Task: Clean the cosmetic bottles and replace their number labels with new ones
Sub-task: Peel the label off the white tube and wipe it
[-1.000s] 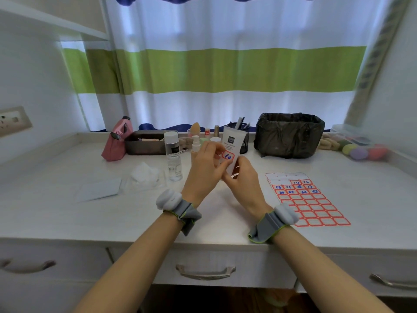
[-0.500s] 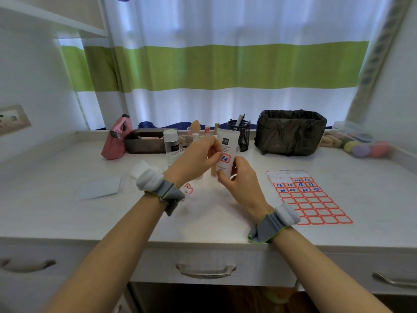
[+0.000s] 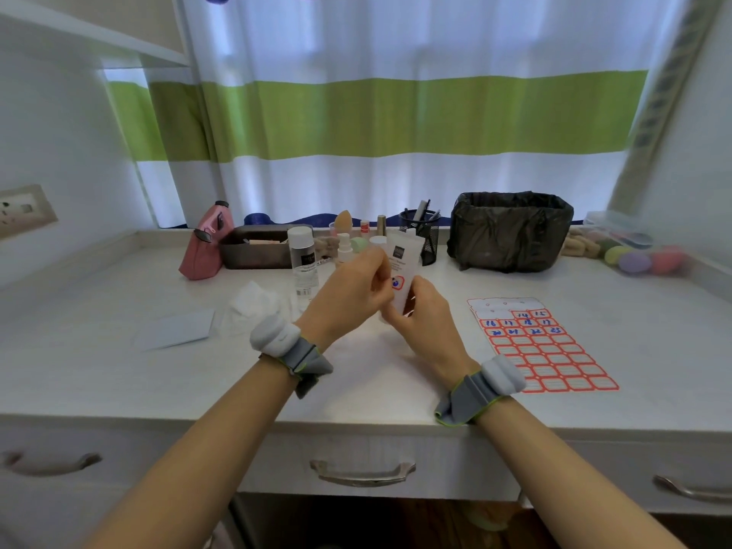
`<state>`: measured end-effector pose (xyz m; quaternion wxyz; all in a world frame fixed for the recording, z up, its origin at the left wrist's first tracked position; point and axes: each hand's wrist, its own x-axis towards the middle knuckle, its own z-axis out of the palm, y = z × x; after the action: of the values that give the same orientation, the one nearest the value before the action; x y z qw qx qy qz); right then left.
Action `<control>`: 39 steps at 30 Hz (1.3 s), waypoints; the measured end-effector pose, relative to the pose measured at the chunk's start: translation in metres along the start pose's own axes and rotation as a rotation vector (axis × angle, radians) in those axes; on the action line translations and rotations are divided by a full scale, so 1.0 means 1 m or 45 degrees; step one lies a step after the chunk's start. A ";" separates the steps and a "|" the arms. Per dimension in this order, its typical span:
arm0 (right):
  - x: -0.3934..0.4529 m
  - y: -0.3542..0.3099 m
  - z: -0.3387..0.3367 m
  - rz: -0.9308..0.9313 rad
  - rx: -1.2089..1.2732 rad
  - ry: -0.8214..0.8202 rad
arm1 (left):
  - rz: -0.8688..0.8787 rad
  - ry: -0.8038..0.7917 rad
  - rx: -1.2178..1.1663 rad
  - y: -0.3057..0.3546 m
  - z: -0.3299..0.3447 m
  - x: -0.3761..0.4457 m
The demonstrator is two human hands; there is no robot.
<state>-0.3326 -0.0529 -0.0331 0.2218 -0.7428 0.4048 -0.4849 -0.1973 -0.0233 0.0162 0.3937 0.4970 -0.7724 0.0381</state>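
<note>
A white cosmetic tube (image 3: 403, 258) with a dark logo stands upright above the desk, gripped low down by my right hand (image 3: 426, 317). A red-bordered number label (image 3: 397, 282) sits on its front. My left hand (image 3: 352, 293) has its curled fingertips at the tube's left side beside that label. A red label sheet (image 3: 554, 358) with blue handwritten numbers lies flat to the right. A clear bottle with a white cap (image 3: 303, 263) stands behind my left hand, next to several small bottles (image 3: 344, 247).
White wipes (image 3: 253, 311) and a pale card (image 3: 174, 330) lie at the left. At the back stand a pink pouch (image 3: 204, 247), a dark tray (image 3: 257, 247), a mesh pen cup (image 3: 427, 231) and a black-lined bin (image 3: 511, 231). Coloured sponges (image 3: 633, 259) lie far right.
My left hand has come back toward the middle and its fingers are again at the label on the tube. The tube stays in my right hand.
</note>
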 end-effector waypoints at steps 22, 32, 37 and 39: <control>-0.002 -0.004 -0.001 -0.069 -0.102 -0.161 | -0.552 -0.758 0.143 -0.056 -0.034 -0.032; 0.003 -0.017 0.013 -0.161 0.010 -0.208 | -0.595 -0.346 0.023 -0.070 -0.060 -0.035; 0.007 -0.025 0.031 -0.233 -0.002 -0.284 | -0.670 -0.067 0.161 -0.104 -0.089 -0.049; 0.009 -0.028 0.038 -0.253 -0.001 -0.300 | -0.672 -0.055 0.249 -0.120 -0.094 -0.055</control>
<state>-0.2860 -0.0469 -0.0247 0.2184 -0.8310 0.3007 -0.4138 -0.0375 -0.0011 0.0057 0.3236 0.7172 -0.6172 -0.0020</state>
